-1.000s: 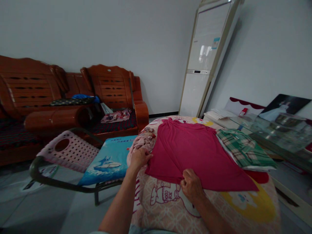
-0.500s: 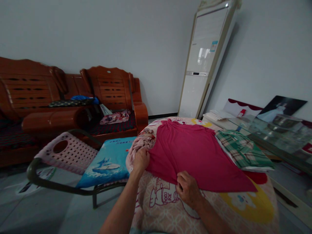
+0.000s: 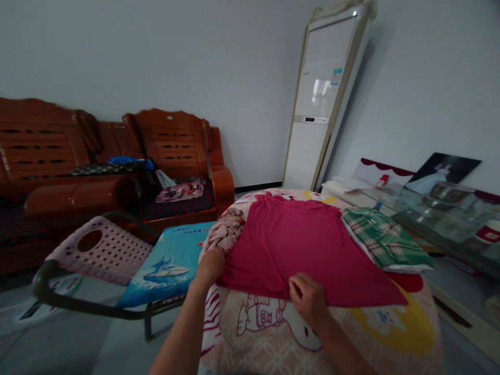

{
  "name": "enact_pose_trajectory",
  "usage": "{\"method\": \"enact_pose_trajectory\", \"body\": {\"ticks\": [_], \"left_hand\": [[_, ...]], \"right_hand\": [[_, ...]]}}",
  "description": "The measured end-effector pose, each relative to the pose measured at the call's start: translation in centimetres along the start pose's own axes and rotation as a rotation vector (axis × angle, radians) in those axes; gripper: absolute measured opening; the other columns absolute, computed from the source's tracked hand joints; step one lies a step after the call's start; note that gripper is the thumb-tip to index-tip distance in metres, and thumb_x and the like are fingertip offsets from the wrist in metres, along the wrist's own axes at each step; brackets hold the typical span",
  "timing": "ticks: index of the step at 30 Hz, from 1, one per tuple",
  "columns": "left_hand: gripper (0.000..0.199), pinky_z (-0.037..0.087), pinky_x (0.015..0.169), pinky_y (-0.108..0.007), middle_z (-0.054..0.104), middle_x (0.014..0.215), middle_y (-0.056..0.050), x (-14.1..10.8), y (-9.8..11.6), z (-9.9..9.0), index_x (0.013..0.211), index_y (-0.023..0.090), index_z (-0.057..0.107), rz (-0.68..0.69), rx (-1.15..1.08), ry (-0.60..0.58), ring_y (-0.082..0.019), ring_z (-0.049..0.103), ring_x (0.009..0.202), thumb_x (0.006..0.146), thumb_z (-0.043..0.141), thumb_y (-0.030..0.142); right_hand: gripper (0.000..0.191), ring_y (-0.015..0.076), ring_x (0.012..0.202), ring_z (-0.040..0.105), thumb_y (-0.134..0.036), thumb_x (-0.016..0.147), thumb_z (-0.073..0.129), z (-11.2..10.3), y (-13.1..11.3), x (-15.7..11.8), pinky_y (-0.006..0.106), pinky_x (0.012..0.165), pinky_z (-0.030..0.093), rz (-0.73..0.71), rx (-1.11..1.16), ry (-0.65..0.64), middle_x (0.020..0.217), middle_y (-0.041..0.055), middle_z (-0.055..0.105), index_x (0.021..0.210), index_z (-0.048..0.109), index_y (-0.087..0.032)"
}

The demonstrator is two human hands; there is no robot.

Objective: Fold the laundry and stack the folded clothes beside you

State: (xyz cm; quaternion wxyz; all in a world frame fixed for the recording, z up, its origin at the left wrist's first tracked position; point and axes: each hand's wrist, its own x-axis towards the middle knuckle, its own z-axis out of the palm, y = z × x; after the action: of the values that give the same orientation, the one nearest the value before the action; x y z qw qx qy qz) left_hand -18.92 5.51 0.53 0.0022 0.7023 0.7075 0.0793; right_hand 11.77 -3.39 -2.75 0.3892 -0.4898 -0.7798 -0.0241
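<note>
A magenta shirt lies spread flat over a patterned blanket. My left hand is closed on the shirt's near left corner and draws it taut. At the middle of the near hem, my right hand has its fingers curled in a pinch at the cloth's edge. A crumpled pale pink floral cloth sits just beyond my left hand, against the shirt's left side. To the right of the shirt rests a folded green plaid garment, with something white beneath it.
A chair with a woven pink back and a blue cushion stands left of the blanket. Behind are wooden seats and a tall white air conditioner. A glass-topped stand borders the right side.
My left hand has moved left and slightly nearer, stretching the shirt's corner outward and smoothing its near hem. My right hand has shifted slightly right along the hem. The view has turned slightly.
</note>
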Motion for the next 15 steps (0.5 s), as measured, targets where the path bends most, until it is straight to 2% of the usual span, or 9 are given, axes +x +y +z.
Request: {"method": "enact_pose_trajectory", "body": {"ticks": [3, 7, 9, 13, 15], "left_hand": [[0.021, 0.049, 0.076, -0.032, 0.067, 0.102, -0.014, -0.5, 0.3, -1.1, 0.095, 0.012, 0.065, -0.042, 0.016, -0.101, -0.024, 0.065, 0.093, 0.085, 0.047, 0.016], [0.018, 0.045, 0.073, -0.028, 0.069, 0.096, -0.009, -1.1, 2.2, -3.5, 0.093, 0.017, 0.064, -0.067, -0.067, 0.024, -0.022, 0.064, 0.09, 0.078, 0.056, 0.018], [0.014, 0.043, 0.071, -0.025, 0.07, 0.087, -0.005, -1.3, 3.7, -4.2, 0.084, 0.017, 0.066, 0.053, -0.176, 0.014, -0.019, 0.064, 0.084, 0.076, 0.056, 0.016], [0.013, 0.039, 0.059, -0.021, 0.068, 0.07, 0.001, -1.6, 5.5, -3.4, 0.071, 0.019, 0.069, 0.398, -0.381, -0.333, -0.013, 0.062, 0.066, 0.07, 0.057, 0.014], [0.011, 0.037, 0.056, -0.021, 0.068, 0.069, 0.002, -1.9, 5.7, -2.4, 0.072, 0.02, 0.07, 0.469, -0.383, -0.418, -0.013, 0.061, 0.066, 0.067, 0.061, 0.016]], "right_hand": [[0.019, 0.0146, 0.067, 0.057, -0.018, 0.088, 0.047, -1.0, 2.0, -0.2, 0.025, 0.066, 0.037, 0.182, -0.138, 0.008, 0.07, 0.0034, 0.063, 0.076, 0.062, -0.019], [0.019, 0.0155, 0.069, 0.06, -0.024, 0.088, 0.05, -1.8, 3.5, -0.3, 0.026, 0.066, 0.036, 0.322, -0.229, -0.07, 0.075, 0.0042, 0.068, 0.076, 0.063, -0.02], [0.018, 0.0155, 0.067, 0.061, -0.025, 0.087, 0.052, -2.0, 3.6, -0.2, 0.026, 0.064, 0.035, 0.35, -0.233, -0.142, 0.074, 0.0036, 0.069, 0.075, 0.064, -0.02], [0.013, 0.014, 0.061, 0.058, -0.023, 0.082, 0.054, -2.7, 3.5, 0.1, 0.025, 0.06, 0.034, 0.358, -0.178, -0.29, 0.068, 0.0018, 0.067, 0.074, 0.064, -0.022], [0.012, 0.0132, 0.06, 0.057, -0.018, 0.078, 0.054, -3.1, 3.6, 0.2, 0.024, 0.06, 0.034, 0.321, -0.158, -0.348, 0.067, 0.0013, 0.066, 0.073, 0.064, -0.022]]}}
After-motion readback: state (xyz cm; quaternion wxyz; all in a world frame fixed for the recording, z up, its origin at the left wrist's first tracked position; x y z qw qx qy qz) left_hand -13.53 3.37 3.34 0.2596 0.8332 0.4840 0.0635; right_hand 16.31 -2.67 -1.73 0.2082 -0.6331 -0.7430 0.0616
